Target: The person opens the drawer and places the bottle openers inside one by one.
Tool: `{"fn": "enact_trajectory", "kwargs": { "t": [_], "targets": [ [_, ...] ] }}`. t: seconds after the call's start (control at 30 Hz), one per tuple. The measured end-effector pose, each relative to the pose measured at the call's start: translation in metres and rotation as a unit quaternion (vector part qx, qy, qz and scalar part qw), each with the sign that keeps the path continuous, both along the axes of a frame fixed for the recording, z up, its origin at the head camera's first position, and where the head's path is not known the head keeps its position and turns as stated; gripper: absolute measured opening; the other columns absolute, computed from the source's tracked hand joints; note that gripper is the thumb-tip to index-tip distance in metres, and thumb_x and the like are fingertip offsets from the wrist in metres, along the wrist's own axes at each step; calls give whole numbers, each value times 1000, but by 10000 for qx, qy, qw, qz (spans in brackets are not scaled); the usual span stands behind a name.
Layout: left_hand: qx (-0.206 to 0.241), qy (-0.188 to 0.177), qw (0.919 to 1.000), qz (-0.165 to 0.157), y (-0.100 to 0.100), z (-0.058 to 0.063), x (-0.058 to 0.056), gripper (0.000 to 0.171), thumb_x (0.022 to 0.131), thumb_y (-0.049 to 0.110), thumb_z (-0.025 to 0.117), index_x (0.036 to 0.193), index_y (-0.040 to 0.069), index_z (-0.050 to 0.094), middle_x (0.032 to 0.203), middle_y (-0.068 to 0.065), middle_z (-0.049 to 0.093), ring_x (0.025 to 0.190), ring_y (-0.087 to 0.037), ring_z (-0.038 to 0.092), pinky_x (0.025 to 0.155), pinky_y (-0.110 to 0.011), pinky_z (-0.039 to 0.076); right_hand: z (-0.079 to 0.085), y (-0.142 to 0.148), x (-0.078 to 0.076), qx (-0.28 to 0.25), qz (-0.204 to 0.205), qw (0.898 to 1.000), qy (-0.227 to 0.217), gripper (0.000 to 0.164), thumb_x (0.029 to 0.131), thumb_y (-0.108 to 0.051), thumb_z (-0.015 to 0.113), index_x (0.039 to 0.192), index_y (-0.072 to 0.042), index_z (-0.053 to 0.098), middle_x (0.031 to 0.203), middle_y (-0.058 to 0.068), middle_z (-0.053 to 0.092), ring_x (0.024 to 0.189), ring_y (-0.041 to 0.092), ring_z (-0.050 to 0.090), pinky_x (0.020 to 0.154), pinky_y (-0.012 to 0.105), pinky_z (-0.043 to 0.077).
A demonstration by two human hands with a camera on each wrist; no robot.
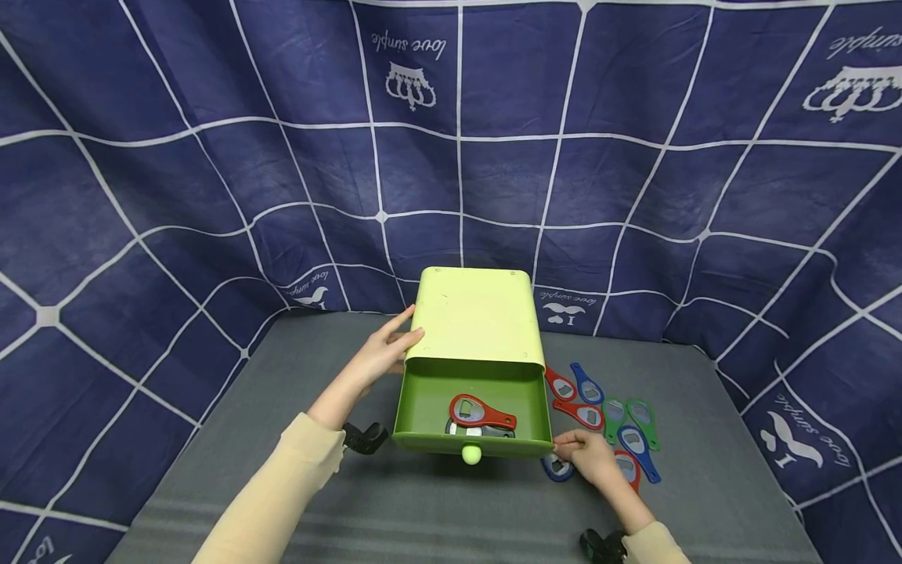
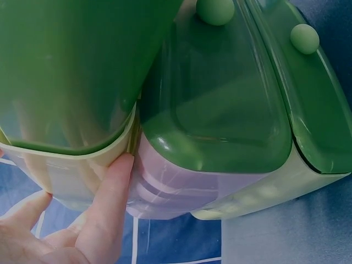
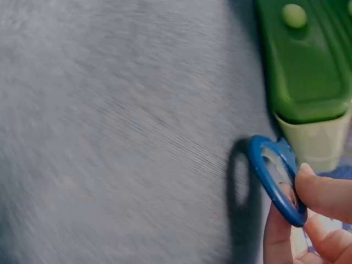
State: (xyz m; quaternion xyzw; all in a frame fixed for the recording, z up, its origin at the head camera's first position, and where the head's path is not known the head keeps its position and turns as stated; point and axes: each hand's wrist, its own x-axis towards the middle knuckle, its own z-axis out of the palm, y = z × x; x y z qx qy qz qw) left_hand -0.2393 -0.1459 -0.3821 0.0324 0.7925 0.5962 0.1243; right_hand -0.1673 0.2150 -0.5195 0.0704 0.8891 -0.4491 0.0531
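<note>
A small drawer cabinet with a pale yellow-green top (image 1: 475,313) stands in the middle, its green top drawer (image 1: 437,388) pulled out. Inside lie a red magnifying glass (image 1: 486,415) and a black-and-white one (image 1: 454,428) partly covered by it. My left hand (image 1: 377,356) rests against the cabinet's left side, fingers extended; the left wrist view has its fingertips at the top tier's edge. With thumb and fingers, my right hand (image 1: 590,454) pinches a blue magnifying glass (image 3: 272,176), held tilted above the cloth beside the drawer's front right corner.
Several red, blue and green magnifying glasses (image 1: 634,442) lie on the grey cloth (image 1: 451,521) right of the cabinet. Closed lower drawers (image 2: 220,110) with round knobs sit beneath the open one. A dark blue checked curtain (image 1: 493,180) hangs behind.
</note>
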Motion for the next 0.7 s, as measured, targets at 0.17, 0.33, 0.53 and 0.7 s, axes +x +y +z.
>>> {"fn": "enact_trajectory", "kwargs": {
  "t": [0.17, 0.33, 0.53, 0.7],
  "targets": [
    [-15, -24, 10000, 0, 0, 1, 0, 71, 99, 44, 56, 159, 32, 19, 136, -25, 54, 101, -26, 68, 89, -46, 57, 25, 11, -3, -469, 62, 9988, -159, 22, 88, -11, 72, 101, 7, 70, 82, 10, 74, 71, 12, 65, 64, 27, 51],
    [-4, -27, 10000, -31, 0, 1, 1, 72, 99, 45, 56, 159, 32, 18, 136, -26, 53, 105, -31, 68, 90, -47, 56, 69, 22, -9, -376, 196, 9991, -33, 30, 91, -19, 72, 109, 5, 69, 88, 8, 75, 78, 11, 65, 71, 28, 51],
    [-11, 23, 10000, -34, -1, 1, 0, 72, 99, 46, 56, 159, 31, 18, 136, -26, 54, 109, -33, 67, 89, -46, 57, 124, 26, -16, -235, 310, 9990, 214, 37, 93, -27, 70, 115, 2, 67, 87, 2, 73, 79, 10, 65, 70, 27, 50],
    [15, 21, 10000, -32, -1, 1, 1, 72, 99, 46, 56, 159, 32, 18, 136, -26, 54, 108, -32, 68, 91, -48, 56, 161, 24, -18, -50, 404, 9980, 486, 41, 92, -33, 71, 117, -1, 68, 85, -3, 72, 79, 8, 65, 71, 24, 49]
  ]
}}
